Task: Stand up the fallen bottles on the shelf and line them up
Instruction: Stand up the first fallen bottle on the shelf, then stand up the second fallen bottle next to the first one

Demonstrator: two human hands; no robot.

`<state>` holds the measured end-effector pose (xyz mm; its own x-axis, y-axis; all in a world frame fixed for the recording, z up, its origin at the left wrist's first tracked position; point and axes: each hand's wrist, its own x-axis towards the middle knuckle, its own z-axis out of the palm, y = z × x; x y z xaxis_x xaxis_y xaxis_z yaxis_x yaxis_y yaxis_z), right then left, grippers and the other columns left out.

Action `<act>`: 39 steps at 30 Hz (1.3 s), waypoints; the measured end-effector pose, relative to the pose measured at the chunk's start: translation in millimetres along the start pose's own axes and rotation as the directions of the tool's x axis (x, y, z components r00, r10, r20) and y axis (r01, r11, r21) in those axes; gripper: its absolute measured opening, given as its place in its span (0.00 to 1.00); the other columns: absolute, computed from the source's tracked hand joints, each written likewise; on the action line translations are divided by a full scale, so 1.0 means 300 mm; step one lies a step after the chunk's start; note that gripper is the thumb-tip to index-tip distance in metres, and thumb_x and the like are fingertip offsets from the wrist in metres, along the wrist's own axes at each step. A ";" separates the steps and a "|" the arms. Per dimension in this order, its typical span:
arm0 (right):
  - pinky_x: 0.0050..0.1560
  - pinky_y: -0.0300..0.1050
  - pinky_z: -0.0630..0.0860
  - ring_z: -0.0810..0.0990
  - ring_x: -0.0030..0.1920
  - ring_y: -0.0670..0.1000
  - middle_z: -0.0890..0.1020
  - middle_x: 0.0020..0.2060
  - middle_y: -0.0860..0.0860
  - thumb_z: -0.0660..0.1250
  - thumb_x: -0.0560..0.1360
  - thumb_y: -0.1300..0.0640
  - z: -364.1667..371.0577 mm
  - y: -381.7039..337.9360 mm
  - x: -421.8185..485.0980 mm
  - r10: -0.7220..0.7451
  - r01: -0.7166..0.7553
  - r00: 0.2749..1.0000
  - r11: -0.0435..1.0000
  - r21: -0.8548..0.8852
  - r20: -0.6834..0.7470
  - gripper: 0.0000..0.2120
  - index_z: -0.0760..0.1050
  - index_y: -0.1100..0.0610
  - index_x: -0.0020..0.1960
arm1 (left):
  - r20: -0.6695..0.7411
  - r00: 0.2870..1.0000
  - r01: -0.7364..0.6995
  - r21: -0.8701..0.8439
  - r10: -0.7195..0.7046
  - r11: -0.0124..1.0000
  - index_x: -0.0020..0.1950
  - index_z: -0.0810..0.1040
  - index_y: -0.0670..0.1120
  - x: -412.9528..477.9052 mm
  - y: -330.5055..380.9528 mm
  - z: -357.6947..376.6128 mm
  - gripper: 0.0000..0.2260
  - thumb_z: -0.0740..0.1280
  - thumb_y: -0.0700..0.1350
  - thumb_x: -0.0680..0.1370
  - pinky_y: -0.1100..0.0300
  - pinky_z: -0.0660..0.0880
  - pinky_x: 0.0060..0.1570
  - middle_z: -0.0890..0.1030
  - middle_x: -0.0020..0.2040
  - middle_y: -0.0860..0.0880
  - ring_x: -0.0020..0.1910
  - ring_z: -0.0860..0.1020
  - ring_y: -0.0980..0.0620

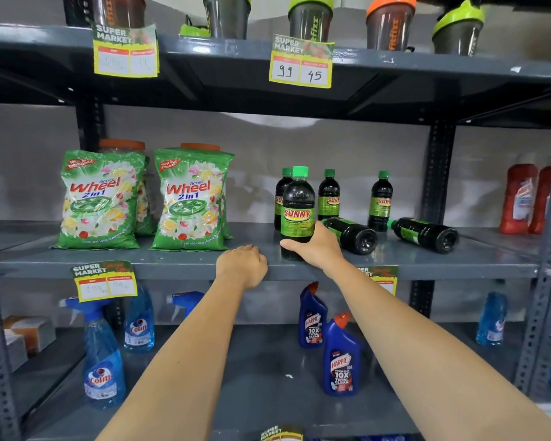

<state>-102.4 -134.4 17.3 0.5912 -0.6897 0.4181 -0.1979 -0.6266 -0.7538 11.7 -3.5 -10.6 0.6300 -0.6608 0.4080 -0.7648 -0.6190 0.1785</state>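
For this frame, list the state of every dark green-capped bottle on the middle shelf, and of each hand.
Front dark green-capped Sunny bottle: upright, at the shelf's front edge, gripped.
Three rear Sunny bottles: upright.
Near fallen bottle: on its side, base towards the camera.
Far fallen bottle: on its side, base towards the camera.
Right hand: wrapped around the front bottle's lower part.
Left hand: curled, holding nothing, resting on the grey metal shelf edge.

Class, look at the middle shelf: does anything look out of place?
Yes. Two Sunny bottles lie on their sides, bases toward the camera, while the others stand upright. The right hand grips one upright bottle.
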 end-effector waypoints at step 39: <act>0.61 0.51 0.71 0.74 0.65 0.63 0.74 0.67 0.62 0.60 0.77 0.38 -0.397 0.227 0.288 0.200 -0.188 0.978 0.965 -0.181 0.053 0.34 0.69 0.64 0.70 | -0.335 0.868 -0.355 0.100 0.367 0.930 0.61 0.79 0.45 -0.054 0.483 0.194 0.21 0.52 0.52 0.80 0.54 0.75 0.57 0.82 0.58 0.48 0.56 0.79 0.49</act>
<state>-157.9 -279.9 62.5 0.5800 -0.7810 0.2315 -0.4435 -0.5412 -0.7144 -101.5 -107.0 -43.5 0.2206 -0.6585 0.7195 -0.9209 -0.3836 -0.0687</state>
